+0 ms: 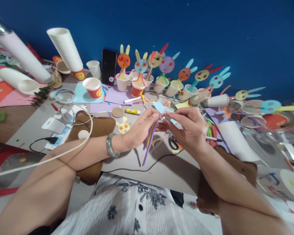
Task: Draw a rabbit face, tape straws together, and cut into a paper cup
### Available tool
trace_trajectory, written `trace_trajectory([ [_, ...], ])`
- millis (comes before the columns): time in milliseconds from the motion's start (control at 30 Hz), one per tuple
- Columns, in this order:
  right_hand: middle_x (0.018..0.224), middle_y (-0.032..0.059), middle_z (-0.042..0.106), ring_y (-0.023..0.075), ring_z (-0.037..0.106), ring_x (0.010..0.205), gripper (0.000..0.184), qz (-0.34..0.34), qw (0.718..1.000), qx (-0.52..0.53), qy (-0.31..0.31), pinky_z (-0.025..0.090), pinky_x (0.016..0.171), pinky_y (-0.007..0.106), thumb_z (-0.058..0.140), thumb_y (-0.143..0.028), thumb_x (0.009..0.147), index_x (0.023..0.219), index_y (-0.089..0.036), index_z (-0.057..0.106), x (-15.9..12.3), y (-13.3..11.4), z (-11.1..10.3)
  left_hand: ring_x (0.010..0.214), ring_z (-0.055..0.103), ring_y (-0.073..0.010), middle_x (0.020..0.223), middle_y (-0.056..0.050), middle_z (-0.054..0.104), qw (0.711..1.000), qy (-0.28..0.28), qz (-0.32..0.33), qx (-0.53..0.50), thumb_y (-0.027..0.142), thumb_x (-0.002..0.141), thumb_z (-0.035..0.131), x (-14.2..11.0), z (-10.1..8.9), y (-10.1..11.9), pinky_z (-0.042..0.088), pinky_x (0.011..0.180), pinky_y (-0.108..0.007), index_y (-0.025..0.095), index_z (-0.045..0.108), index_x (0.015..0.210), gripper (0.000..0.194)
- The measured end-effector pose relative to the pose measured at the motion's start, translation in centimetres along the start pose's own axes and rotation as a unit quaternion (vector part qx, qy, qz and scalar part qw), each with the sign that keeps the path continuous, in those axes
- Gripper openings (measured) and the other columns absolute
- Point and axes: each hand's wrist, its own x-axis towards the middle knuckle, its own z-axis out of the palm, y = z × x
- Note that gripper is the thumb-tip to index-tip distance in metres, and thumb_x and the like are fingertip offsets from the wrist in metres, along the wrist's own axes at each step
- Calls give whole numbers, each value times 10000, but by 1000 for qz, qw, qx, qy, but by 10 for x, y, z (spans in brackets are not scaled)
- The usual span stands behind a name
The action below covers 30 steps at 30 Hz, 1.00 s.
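My left hand point(144, 125), with a jade-coloured bangle on its wrist, is closed around a few purple and yellow pipe cleaners point(149, 142) that hang down below the fingers. My right hand point(188, 125) meets it at their upper ends, its thumb and fingers pinched together. A small shiny, clear bit shows between the fingertips, too small to name. Under the hands lie scissors point(172, 143) with black handles. To the left are a yellow rabbit-face cutout point(123, 128), a yellow glue stick point(132, 111) and a brown cardboard disc point(117, 112).
Paper-cup rabbits point(122, 83) line the blue wall. A tall cup stack point(66, 49), a black phone point(109, 67) and a red-white cup point(93, 88) stand at back left. A power strip point(57, 142) and white cable lie left. A clear plastic box point(250, 147) sits right.
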Motion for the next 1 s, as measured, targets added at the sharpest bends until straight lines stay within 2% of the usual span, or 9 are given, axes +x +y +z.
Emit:
trace_trajectory([
  [233,867,42,709,178,666,748,91,21,999,11,48,525,645,322,764,-186,879,911,-271,761,-6,0,2,1000,739,-215,1084,-23,689,1000,-3,-7,-17,453,926,683,0,0,-2,560,1050,-499,220,481,903,310],
  [400,811,33,710,179,671,743,46,128,986,90,57,530,660,330,773,-239,874,838,-248,747,-6,-5,3,1069,736,-233,1178,-43,688,1000,1,-15,-3,471,930,677,-1,0,-1,536,1092,-526,220,474,909,323],
  [500,756,18,694,173,655,717,108,221,956,187,46,524,654,320,781,-313,874,811,-238,735,-8,-4,5,1077,731,-229,1218,-48,679,1000,8,-22,13,463,939,662,-1,0,1,529,1103,-523,221,478,918,305],
  [633,752,13,696,149,614,645,227,345,895,283,14,500,607,297,813,-433,839,789,-226,734,-12,2,6,1009,736,-203,1186,-44,675,999,3,-33,25,443,949,652,-2,-1,2,568,1039,-464,215,508,929,270],
  [700,687,4,666,139,573,589,281,400,861,315,-6,475,575,294,830,-478,813,772,-219,728,-14,6,6,987,739,-195,1144,-42,674,999,-1,-42,29,439,951,651,-2,-2,2,583,1001,-429,210,518,926,266],
  [833,567,-28,584,112,496,512,352,470,801,370,-28,392,508,267,857,-524,768,746,-209,702,-16,12,7,1084,727,-213,1189,-43,666,998,1,-59,14,421,934,681,-2,-1,3,597,972,-394,209,514,902,272],
  [933,573,-29,592,104,499,512,361,475,787,392,-35,388,506,257,861,-529,762,745,-206,700,-17,14,8,1106,729,-225,1214,-49,662,998,5,-62,4,404,930,693,-2,-1,5,600,974,-397,201,516,893,272],
  [1000,561,-31,589,106,504,506,363,461,796,389,-33,404,508,260,867,-532,756,741,-208,704,-16,14,8,1116,729,-228,1212,-48,669,997,7,-73,-1,396,943,677,-2,0,6,601,963,-388,200,511,895,261],
])
